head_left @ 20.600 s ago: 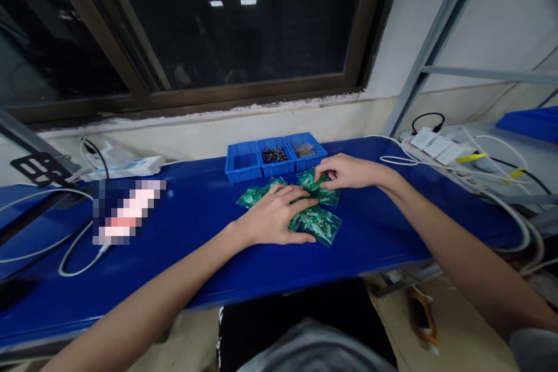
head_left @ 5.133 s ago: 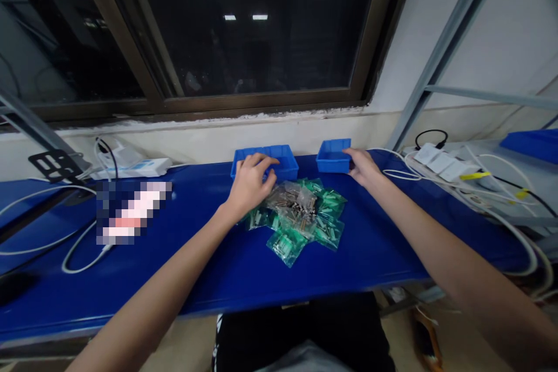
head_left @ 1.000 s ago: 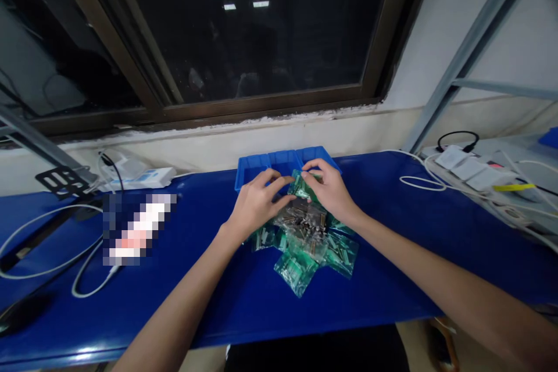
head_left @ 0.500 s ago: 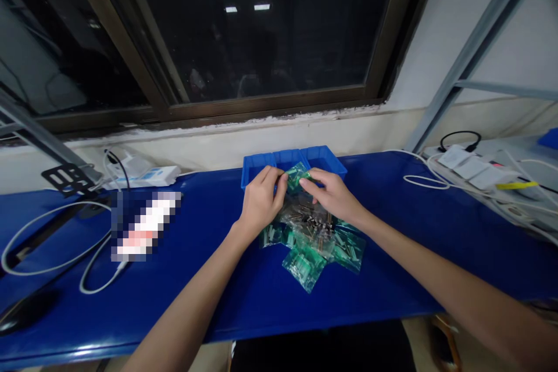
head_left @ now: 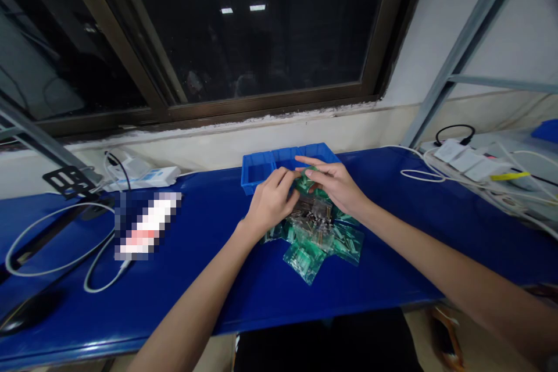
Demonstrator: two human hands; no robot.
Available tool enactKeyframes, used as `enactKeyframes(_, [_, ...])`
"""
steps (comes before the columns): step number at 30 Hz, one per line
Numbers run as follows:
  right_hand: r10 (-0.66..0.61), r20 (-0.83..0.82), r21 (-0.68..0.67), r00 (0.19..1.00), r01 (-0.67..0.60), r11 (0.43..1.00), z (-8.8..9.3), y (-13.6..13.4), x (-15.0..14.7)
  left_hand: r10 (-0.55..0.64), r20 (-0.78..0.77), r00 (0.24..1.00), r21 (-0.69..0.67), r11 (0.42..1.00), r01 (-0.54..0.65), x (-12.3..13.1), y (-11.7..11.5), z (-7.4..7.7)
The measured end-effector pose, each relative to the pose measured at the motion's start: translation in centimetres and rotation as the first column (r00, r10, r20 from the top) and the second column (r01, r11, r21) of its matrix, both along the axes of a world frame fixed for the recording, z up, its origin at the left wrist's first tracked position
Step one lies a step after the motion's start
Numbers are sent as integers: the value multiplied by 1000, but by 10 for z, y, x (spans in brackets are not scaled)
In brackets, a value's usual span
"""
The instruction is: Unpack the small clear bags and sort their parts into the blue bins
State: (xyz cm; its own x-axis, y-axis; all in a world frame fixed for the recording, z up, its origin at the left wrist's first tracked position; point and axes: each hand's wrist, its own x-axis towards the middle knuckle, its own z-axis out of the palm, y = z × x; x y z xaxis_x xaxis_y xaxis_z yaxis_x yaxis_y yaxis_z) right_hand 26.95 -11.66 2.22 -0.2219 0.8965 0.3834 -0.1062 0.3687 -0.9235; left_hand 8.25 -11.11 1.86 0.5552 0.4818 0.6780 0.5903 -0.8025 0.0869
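A small green plastic bag (head_left: 308,177) is held up between my hands, partly hidden by the fingers. My left hand (head_left: 274,197) pinches its left edge. My right hand (head_left: 333,183) grips the bag from the right with thumb and fingers, the index finger stretched out to the left. Below them lies a clear plastic bag (head_left: 311,215) of small metal pieces that look like screws. Several green bags of small pale parts surround it, one green bag (head_left: 305,261) lying nearest me. Just behind my hands stands a blue divided bin (head_left: 257,170).
On the blue table (head_left: 196,279) to the left are a blurred-out phone-like object (head_left: 150,224) with a white cable, a power strip (head_left: 150,177) and a black mouse (head_left: 28,311). White adapters (head_left: 473,160) and cables crowd the right side. A window (head_left: 270,29) rises behind.
My right hand has shifted over the green bag, its index finger now extended. The bag is more covered and bunched between my fingers. The view has turned slightly.
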Motion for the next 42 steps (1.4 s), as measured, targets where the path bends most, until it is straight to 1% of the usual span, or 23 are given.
enactKeyframes(2, [22, -50, -29, 999, -23, 999, -2, 1, -1, 21, 46, 999, 29, 999, -22, -1, 3, -3])
enactKeyframes(4, [33, -83, -28, 996, -35, 999, -2, 1, -1, 39, 100, 994, 38, 998, -43, -2, 7, -6])
enactKeyframes(8, [27, -36, -23, 999, -27, 999, -5, 2, -2, 103, 212, 972, -30, 995, -99, -2, 10, -12])
enactKeyframes(10, [17, -26, -41, 1000, -18, 999, -8, 4, -1, 112, 249, 962, -66, 993, -99, -1, 9, -12])
enactKeyframes(13, [8, -49, -57, 999, -11, 998, -10, 6, 0, 82, 174, 981, -73, 995, -70, 1, 5, -8])
enactKeyframes(16, [-12, -42, -51, 999, 9, 999, -9, 6, 1, 87, 94, 992, -61, 995, -82, 1, 2, -3])
enactKeyframes(19, [-22, 24, -21, 999, 23, 1000, -7, 5, 1, 96, 137, 986, -51, 995, -90, 1, 4, -3])
enactKeyframes(22, [-1, 108, 46, 994, -4, 999, -5, 4, -1, 84, 232, 969, -57, 996, -73, -1, 8, -4])
enactKeyframes(25, [6, 175, 103, 985, -24, 994, -6, 3, -2, 71, 326, 943, -77, 996, -49, -2, 11, -1])
enactKeyframes(27, [-18, 213, 129, 977, -10, 992, -6, 2, -3, 83, 376, 923, -89, 995, -54, -5, 13, 3])
enactKeyframes(30, [-83, 287, 159, 954, 38, 987, -6, 1, -2, 134, 439, 888, -96, 990, -102, -12, 17, 10])
enactKeyframes(32, [-136, 380, 184, 915, 69, 981, -5, 2, 0, 186, 470, 863, -111, 982, -151, -19, 21, 12])
enactKeyframes(34, [-163, 523, 228, 837, 48, 973, -4, 3, 3, 261, 471, 842, -145, 965, -218, -28, 26, 12])
enactKeyframes(36, [-154, 675, 272, 721, -50, 961, -3, 5, 6, 368, 380, 848, -198, 928, -315, -37, 32, 10])
enactKeyframes(38, [-142, 772, 292, 620, -146, 945, -1, 6, 10, 495, 207, 844, -220, 864, -452, -44, 37, 5])
enactKeyframes(39, [-139, 798, 291, 586, -173, 941, -1, 5, 12, 547, 136, 826, -213, 831, -514, -47, 39, 3])
enactKeyframes(40, [-135, 815, 284, 563, -186, 941, 0, 5, 13, 577, 92, 811, -203, 809, -552, -49, 41, 2])
enactKeyframes(41, [-130, 828, 274, 546, -191, 943, 1, 5, 14, 586, 77, 806, -195, 802, -565, -50, 41, 1])
enactKeyframes(42, [-124, 838, 263, 531, -195, 945, 1, 4, 15, 574, 91, 814, -190, 812, -552, -49, 41, 0])
